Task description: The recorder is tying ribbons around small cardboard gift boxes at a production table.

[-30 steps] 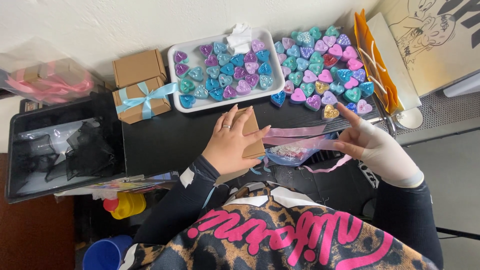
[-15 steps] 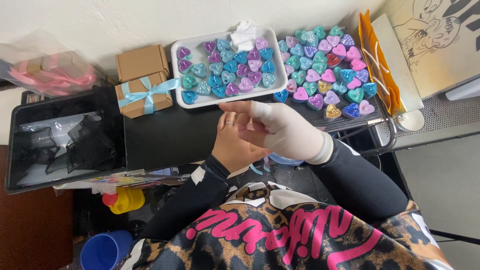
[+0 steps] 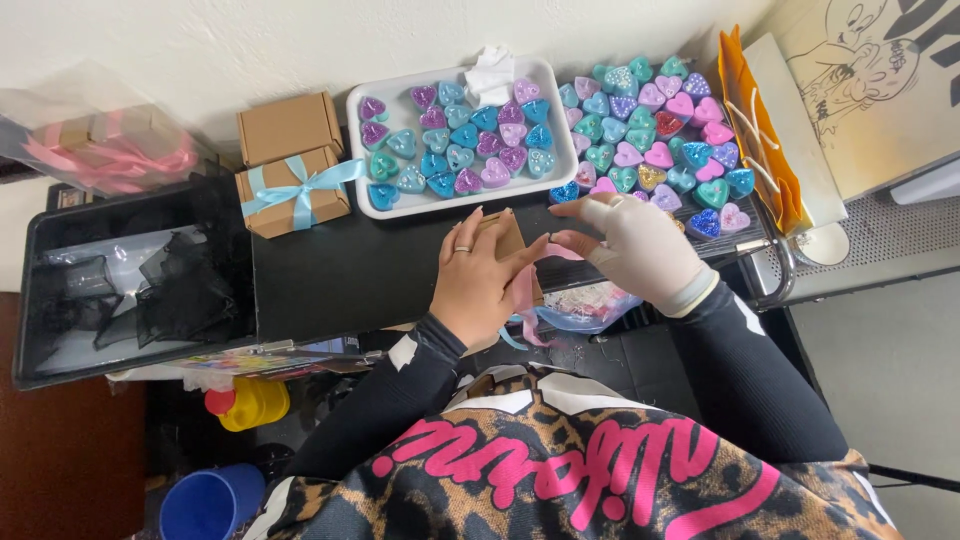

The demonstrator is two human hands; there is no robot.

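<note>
My left hand [image 3: 480,280] lies flat over a small kraft box [image 3: 505,238] on the black counter [image 3: 340,270], pressing it down. My right hand [image 3: 635,245], gloved, pinches pink ribbon [image 3: 524,295] at the box's edge.

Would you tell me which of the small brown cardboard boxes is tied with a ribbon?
The front box of the two stacked left of the white tray; it alone wears a light blue bow.

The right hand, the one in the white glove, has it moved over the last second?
Yes. The right hand swung from the right, near the loose hearts' lower edge, leftward across the left hand, then partway back, now below the white tray's right corner.
</note>
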